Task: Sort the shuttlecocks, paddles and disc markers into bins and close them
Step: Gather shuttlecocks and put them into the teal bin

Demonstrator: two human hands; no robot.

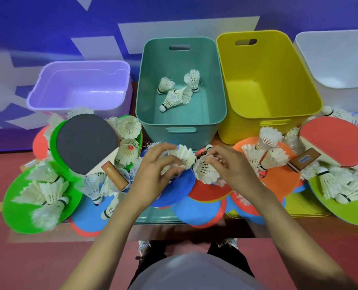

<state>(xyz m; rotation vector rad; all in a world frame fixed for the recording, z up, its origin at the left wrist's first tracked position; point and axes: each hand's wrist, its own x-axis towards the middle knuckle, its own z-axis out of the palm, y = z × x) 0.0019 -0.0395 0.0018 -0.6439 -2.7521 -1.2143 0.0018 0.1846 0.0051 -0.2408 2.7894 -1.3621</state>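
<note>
Okay, both hands work at the middle of the pile, just in front of the near rim of the teal bin [203, 135]. Its mouth is wide open and unobstructed right beyond the fingertips. Three binned shuttlecocks [174, 97] lie on its floor.

The yellow bin [266, 65] touches the teal bin's right side. The purple bin [54, 88] sits to the left with a narrow gap, and the white bin [337, 59] is cut off by the right frame edge. All four are smooth plastic, rounded-rectangular, with slot handles.

The left hand [153, 172] has its fingers curled round the left shuttlecock [184, 156]. Its ribbed white feather skirt flares to the right and its cork is hidden in the grip. The right hand [229, 166] pinches the right shuttlecock [205, 171] with bent fingers. The cork points away toward the teal bin and the skirt opens toward the person, so the long axis runs far-to-near. The two skirts nearly touch.

Beneath the hands are thin, flat, round disc markers [180, 185] in blue, red, orange and green, overlapping all along the near edge (very little free room on either side). Loose shuttlecocks [46, 193] are heaped on them left and right.

The black paddle [86, 143] lies on the left with its wooden handle pointing near-right. The red paddle [339, 139] lies on the right with its handle pointing near-left.
</note>
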